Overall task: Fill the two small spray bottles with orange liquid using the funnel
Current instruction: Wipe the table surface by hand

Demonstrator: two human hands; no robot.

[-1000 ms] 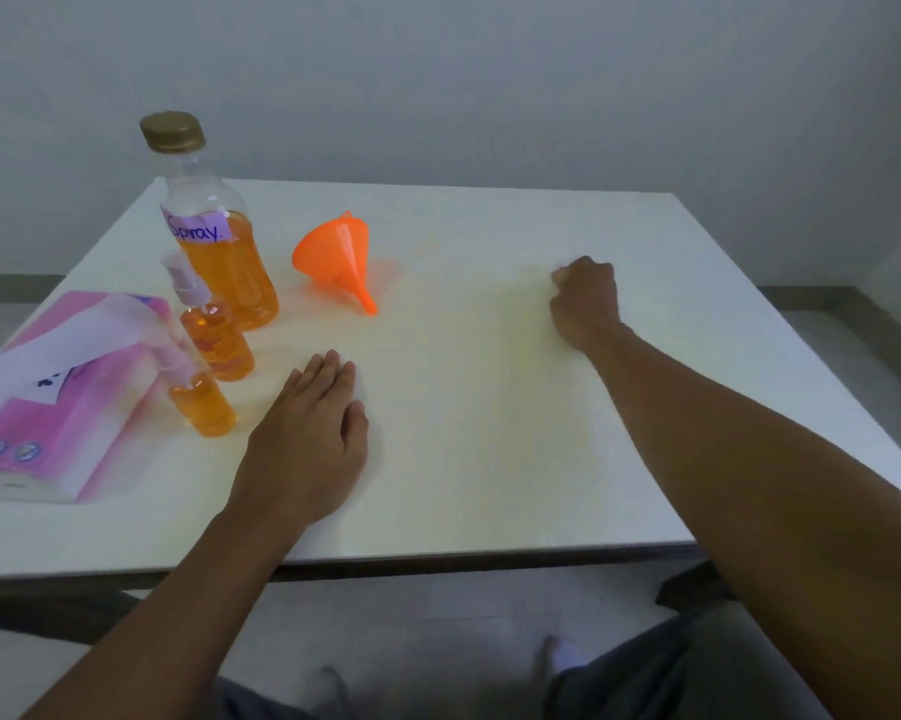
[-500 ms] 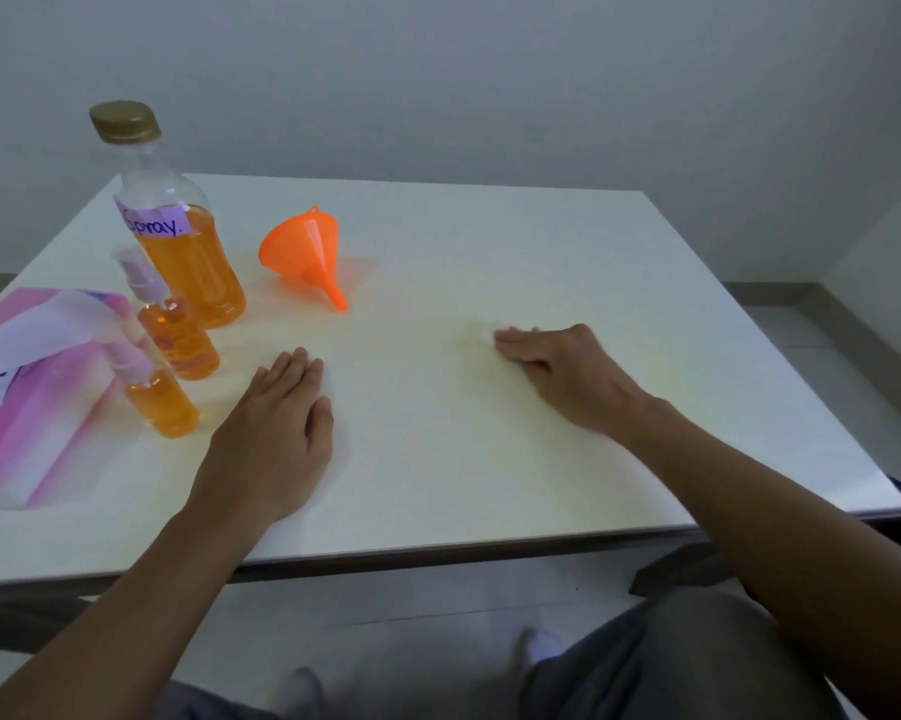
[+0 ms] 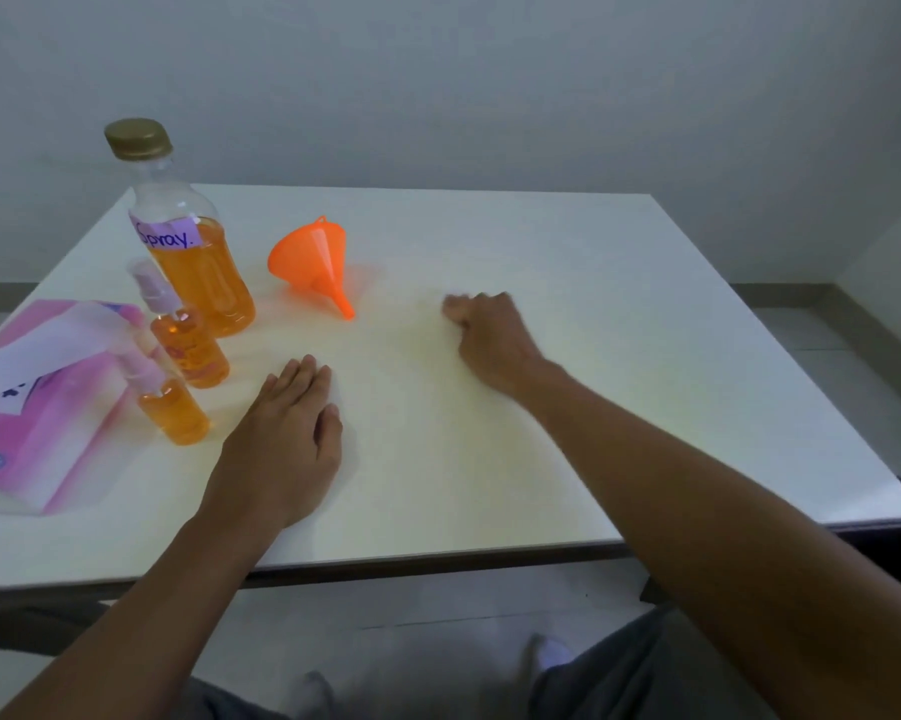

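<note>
The right hand (image 3: 490, 337) has swept back across the desk (image 3: 619, 397) toward the tipped funnel (image 3: 310, 259), fingers curled, though whether round a wipe I cannot tell. The left hand (image 3: 282, 444) stays flat, fingers straight. At left, the far spray bottle (image 3: 191, 350) and near spray bottle (image 3: 175, 415) stand capped and orange, so the filling looks finished.

White table (image 3: 619, 407) carrying capped bottle (image 3: 198, 272) standing upright, far spray bottle (image 3: 191, 350) and near spray bottle (image 3: 175, 413) standing beside it, funnel (image 3: 313, 257) lying sideways, tissue pack (image 3: 37, 407) lying left.

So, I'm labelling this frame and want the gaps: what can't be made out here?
Head view, right hand: curled fingers and motion blur hide whether it holds anything.
Head view, tissue pack: cut off by the left edge; its print is too small.
Head view, nearer spray bottle's head: blurred.
</note>
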